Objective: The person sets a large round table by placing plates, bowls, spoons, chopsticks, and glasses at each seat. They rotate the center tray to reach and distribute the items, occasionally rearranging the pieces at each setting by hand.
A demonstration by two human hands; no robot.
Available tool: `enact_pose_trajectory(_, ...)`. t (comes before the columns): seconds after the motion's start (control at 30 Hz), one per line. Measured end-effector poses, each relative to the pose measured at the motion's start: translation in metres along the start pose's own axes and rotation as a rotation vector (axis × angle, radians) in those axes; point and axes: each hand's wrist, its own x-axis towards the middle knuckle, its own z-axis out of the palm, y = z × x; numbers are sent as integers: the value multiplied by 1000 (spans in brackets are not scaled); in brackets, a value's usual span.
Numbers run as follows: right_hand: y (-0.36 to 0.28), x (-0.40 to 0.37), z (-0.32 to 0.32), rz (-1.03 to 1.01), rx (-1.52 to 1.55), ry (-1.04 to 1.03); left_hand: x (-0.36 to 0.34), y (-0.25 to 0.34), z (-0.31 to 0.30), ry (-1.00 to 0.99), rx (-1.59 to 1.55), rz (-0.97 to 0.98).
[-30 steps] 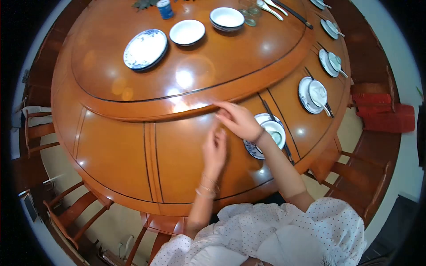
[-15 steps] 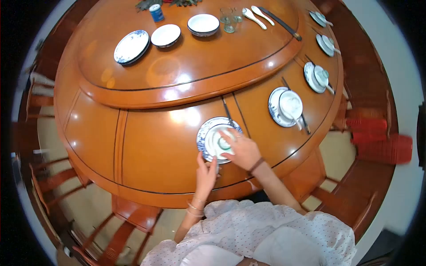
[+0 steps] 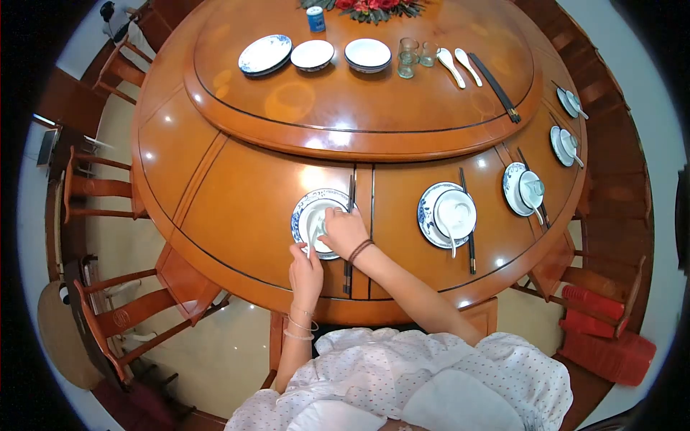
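A blue-and-white plate lies near the table's front edge, with a white bowl on it. My left hand pinches the handle of a white spoon whose head rests in the bowl. From the right, my right hand reaches over the bowl, its thumb and fingers closed around a small clear glass, mostly covered by them. Black chopsticks lie along the plate's right side, partly beneath my right hand.
Rightward stands another setting: plate, bowl, spoon and chopsticks; more follow along the rim. On the raised turntable are stacked plates, bowls, glasses, spoons, chopsticks, and a blue can.
The view has shifted, so the table appears turned. The chopsticks now lie along the plate's right side instead of pointing away behind it. My left hand now grips the spoon handle visibly.
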Motion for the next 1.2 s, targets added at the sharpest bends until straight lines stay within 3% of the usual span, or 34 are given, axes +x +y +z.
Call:
enact_pose_trajectory(0.07,12,-12,-19,7,158,131,1,9,-3,19,-3,42)
enact_pose_trajectory(0.1,16,-21,-25,23,262,320,2,14,-7,-32,-67,-12)
enact_pose_trajectory(0.13,20,-27,-32,57,270,343,8,18,-9,-85,-126,-56)
enact_pose_trajectory(0.2,36,-39,-43,339,975,407,19,22,-2,-73,-230,18)
enact_pose_trajectory(0.23,49,-42,-43,378,1308,461,25,27,2,-51,-318,101)
enact_pose_trajectory(0.27,63,-43,-41,404,1643,505,31,34,6,-24,-406,179)
enact_pose_trajectory(0.3,76,-46,-39,225,2116,582,38,50,5,-83,-418,144)
enact_pose_trajectory(0.33,85,-47,-47,231,2115,585,45,62,6,-89,-419,142)
enact_pose_trajectory(0.4,104,-45,-69,158,2436,517,60,90,15,-279,-400,131)
enact_pose_trajectory(0.53,153,-26,-110,-6,2380,358,74,137,61,-344,-724,80)
enact_pose_trajectory(0.57,174,-12,-115,-71,2255,351,72,148,70,-326,-731,69)
enact_pose_trajectory(0.63,214,21,-128,-4,1729,476,68,168,78,-405,-900,-115)
enact_pose_trajectory(0.67,234,38,-137,36,1542,486,66,175,85,-393,-891,-110)
enact_pose_trajectory(0.73,266,73,-147,-3,1440,552,57,182,98,-361,-942,-116)
enact_pose_trajectory(0.8,299,110,-142,107,1191,607,59,188,106,-357,-905,-124)
enact_pose_trajectory(1.0,325,166,-141,262,896,606,77,205,126,-353,-979,-247)
enact_pose_trajectory(1.1,345,189,-124,220,740,724,93,216,141,-356,-1007,-231)
enact_pose_trajectory(1.2,356,199,-120,206,707,703,110,229,153,-329,-1037,-179)
